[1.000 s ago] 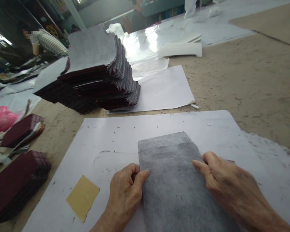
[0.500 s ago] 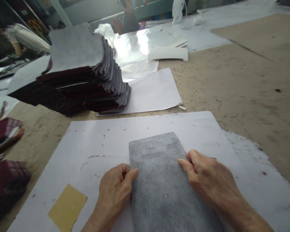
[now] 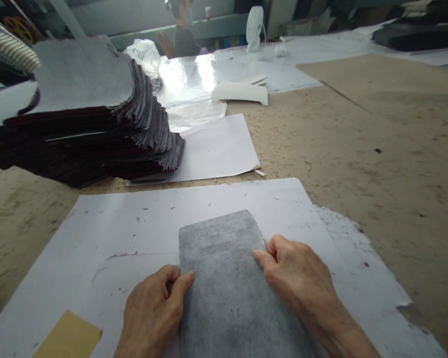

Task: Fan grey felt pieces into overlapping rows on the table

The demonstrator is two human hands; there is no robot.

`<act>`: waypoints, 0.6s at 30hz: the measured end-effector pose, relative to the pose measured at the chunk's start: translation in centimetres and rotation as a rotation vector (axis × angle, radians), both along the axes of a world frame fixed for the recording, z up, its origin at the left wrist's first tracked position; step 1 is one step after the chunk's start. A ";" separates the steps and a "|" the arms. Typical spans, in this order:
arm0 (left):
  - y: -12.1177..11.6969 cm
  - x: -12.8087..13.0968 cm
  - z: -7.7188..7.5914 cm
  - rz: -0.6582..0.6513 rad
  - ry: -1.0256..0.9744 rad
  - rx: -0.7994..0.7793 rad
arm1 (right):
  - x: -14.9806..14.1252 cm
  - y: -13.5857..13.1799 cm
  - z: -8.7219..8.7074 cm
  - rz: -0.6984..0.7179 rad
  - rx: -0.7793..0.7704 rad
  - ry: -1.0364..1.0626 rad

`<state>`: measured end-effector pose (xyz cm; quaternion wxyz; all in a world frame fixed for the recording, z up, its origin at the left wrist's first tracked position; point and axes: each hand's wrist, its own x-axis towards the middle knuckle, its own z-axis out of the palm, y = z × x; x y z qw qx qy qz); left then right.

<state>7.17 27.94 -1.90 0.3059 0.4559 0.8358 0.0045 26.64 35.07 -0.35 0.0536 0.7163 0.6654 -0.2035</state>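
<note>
A grey, felt-like fabric panel point(image 3: 224, 278) lies lengthwise before me on a large white paper sheet point(image 3: 145, 219). My left hand point(image 3: 153, 308) pinches its left edge, thumb on top and fingers curled beneath. On the opposite edge, a little farther up, my right hand point(image 3: 298, 273) grips the panel the same way. Two small dark marks show near the panel's middle. Its near end runs out of the picture. To the left of my left hand lies a yellow card point(image 3: 69, 338), cut off by the frame's bottom.
A tall stack of grey-topped, dark-edged pieces point(image 3: 85, 79) stands at the back left, partly on another white sheet point(image 3: 220, 149). White curved card point(image 3: 241, 93) lies beyond. A person point(image 3: 186, 37) sits across the table; a striped sleeve point(image 3: 9, 44) shows far left.
The camera view has turned right, so everything sits farther left in the picture, and dark red pieces at the left have left view. Both hands keep their hold on the panel's edges.
</note>
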 end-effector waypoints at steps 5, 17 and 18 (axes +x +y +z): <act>0.0 0.4 0.4 -0.026 0.082 -0.024 | 0.1 -0.6 -0.3 0.004 0.080 -0.046; 4.2 -2.2 1.2 -0.515 -0.039 0.339 | 1.2 4.8 0.0 0.639 0.188 0.195; 4.6 -2.2 1.4 -0.501 -0.059 0.303 | 0.9 5.0 0.2 0.632 0.158 0.176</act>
